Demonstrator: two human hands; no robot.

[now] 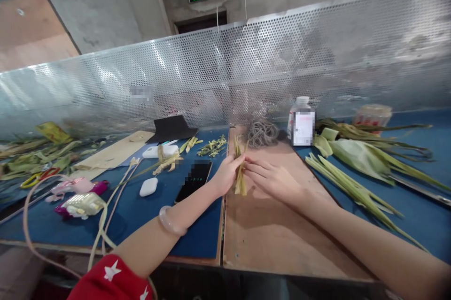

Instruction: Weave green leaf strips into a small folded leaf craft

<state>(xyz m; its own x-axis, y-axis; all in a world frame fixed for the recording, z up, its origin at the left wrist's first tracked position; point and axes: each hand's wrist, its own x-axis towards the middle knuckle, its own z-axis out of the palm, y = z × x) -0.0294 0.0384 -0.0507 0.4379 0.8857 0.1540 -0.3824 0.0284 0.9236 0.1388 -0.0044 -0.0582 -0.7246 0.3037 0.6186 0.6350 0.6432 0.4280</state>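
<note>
My left hand (227,174) is closed around a small bundle of folded yellow-green leaf strips (240,168), held upright over the brown board (268,225). My right hand (273,179) reaches in from the right, its fingertips pinching the same bundle at mid-height. A pale bangle (170,221) sits on my left wrist, and a red sleeve with white stars (111,281) shows at the bottom.
Long green leaves (355,159) lie on the blue mat at right, beside a white bottle (301,121) and a coil of twine (262,133). A phone (194,180), white earbud case (148,187), leaf scraps (212,146) and red-handled scissors (35,177) lie left. A perforated metal screen (246,74) closes the back.
</note>
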